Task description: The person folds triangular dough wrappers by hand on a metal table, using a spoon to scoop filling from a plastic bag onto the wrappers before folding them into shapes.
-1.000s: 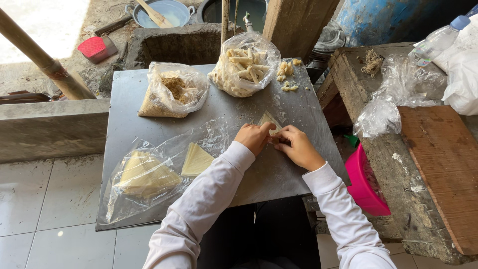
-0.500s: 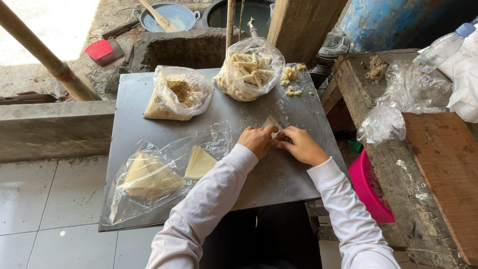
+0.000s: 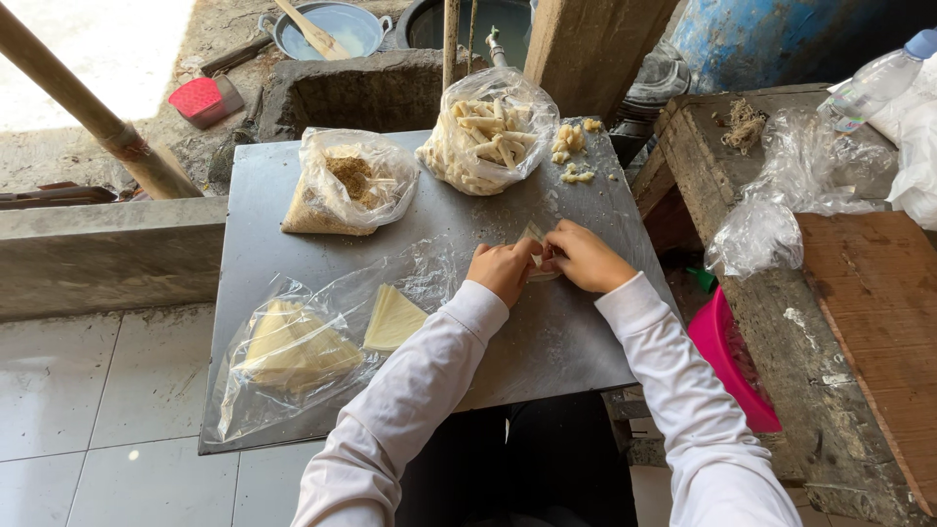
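Pinching a small pale wrapper [image 3: 536, 237] between both sets of fingers, I have my left hand [image 3: 503, 270] and right hand [image 3: 586, 257] close together over the far right part of the grey tabletop [image 3: 547, 332]. The wrapper is thin, cream-coloured and partly folded; only a corner shows above my knuckles, and a pale edge peeks out below, low against the tabletop. My left fingers curl in tight on it from one side, my right fingers press in from the other, so most of it is hidden.

Near my left forearm a triangular yellowish sheet [image 3: 392, 318] lies on crumpled clear plastic, just beside a clear bag of stacked wrappers [image 3: 293, 346]. Farther off stand an open bag of brown crumbly filling [image 3: 346, 185] and an open bag of pale rolled pieces [image 3: 488, 137]. A few loose rolled bits [image 3: 568, 146] lie near the tabletop's far corner. To my right, a pink tub [image 3: 732, 356] sits low beside a worn wooden bench [image 3: 859, 293] carrying empty clear plastic bags [image 3: 781, 205].
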